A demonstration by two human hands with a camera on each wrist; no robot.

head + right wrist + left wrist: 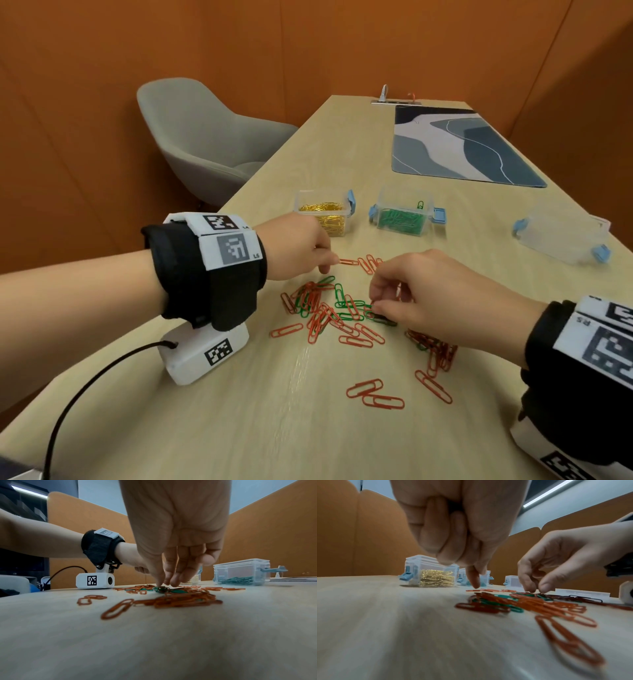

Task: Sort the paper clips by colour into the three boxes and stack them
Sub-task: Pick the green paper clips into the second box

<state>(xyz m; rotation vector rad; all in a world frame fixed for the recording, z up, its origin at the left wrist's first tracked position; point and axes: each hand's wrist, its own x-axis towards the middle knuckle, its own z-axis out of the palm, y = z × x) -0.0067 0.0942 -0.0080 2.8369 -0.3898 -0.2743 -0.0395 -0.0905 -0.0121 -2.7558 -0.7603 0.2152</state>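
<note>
Our right hand (pixel 435 294) pinches a green paper clip (pixel 383 319) in the mixed red and green pile (pixel 329 311) on the bench (pixel 239 411). Our left hand (pixel 294 245), other fingers curled, presses its forefinger beside a red clip (pixel 348 262). Behind stand the gold-clip box (pixel 325 212), the green-clip box (pixel 404 214) and an empty box (pixel 561 236).

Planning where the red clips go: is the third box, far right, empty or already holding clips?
Empty, as far as the head view shows: the third box looks clear throughout, with no coloured clips inside.
</note>
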